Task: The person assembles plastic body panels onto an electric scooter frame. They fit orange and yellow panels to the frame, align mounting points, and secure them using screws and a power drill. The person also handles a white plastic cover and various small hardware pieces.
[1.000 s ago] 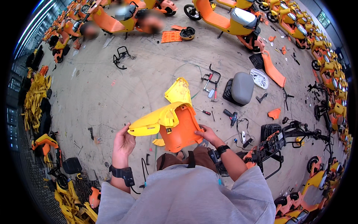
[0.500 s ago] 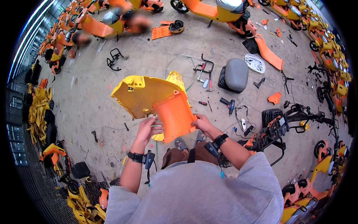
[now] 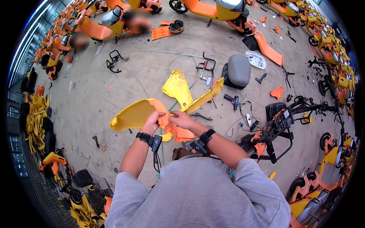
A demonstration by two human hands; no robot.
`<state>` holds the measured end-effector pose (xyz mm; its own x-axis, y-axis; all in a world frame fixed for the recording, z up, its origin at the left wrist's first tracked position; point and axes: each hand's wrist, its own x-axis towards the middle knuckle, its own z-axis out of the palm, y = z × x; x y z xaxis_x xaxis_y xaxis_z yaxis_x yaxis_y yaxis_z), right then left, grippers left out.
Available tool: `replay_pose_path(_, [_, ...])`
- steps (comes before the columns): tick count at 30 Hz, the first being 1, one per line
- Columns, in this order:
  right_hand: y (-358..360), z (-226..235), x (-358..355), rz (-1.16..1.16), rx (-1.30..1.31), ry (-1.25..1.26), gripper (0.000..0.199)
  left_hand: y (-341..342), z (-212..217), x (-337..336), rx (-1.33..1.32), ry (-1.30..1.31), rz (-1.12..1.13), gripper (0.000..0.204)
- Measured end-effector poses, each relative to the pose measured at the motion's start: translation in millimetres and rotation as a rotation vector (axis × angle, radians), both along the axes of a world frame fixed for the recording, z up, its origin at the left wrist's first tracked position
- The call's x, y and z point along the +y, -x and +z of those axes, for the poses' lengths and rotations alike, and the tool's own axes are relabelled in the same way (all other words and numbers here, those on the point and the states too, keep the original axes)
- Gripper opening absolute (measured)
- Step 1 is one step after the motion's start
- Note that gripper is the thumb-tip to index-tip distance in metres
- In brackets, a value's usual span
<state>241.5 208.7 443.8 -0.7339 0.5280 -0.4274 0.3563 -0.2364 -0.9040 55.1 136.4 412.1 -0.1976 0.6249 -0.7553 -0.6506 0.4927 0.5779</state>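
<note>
Both my hands are at an orange plastic scooter panel [image 3: 178, 131] in front of my body. My left hand [image 3: 153, 119] is closed on its upper left edge, and my right hand [image 3: 182, 120] grips it close by, fingertips nearly meeting. A broad curved yellow cover [image 3: 133, 113] extends left from the orange panel and looks joined to it. On the right, a long narrow yellow strip [image 3: 207, 97] slants up and away beyond my right hand; whether it is attached cannot be told. Behind these lies another yellow panel [image 3: 176, 86].
A grey seat [image 3: 239, 70], a cordless drill [image 3: 232, 101], a white tray-like part [image 3: 256, 59] and a black metal frame [image 3: 114, 61] lie on the floor. A stripped scooter chassis [image 3: 279, 129] stands at right. Scooters [image 3: 213, 10] line the back; yellow panels [image 3: 37, 117] are piled left.
The orange panel and yellow cover have been turned and lowered, with the yellow cover now to the left. My left hand has closed on the panel, and my right hand has moved left toward it.
</note>
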Motion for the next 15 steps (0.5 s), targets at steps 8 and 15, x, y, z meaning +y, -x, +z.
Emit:
replay_pose_path(8, [-164, -53, 32, -0.639, -0.115, 0.272, 0.032, 21, 7, -90, -0.196, -0.019, 0.254, 0.046])
replay_pose_path(15, [-311, -78, 3, -0.967, -0.205, 0.402, 0.036, 19, -12, -119, -0.137, -0.010, 0.382, 0.043])
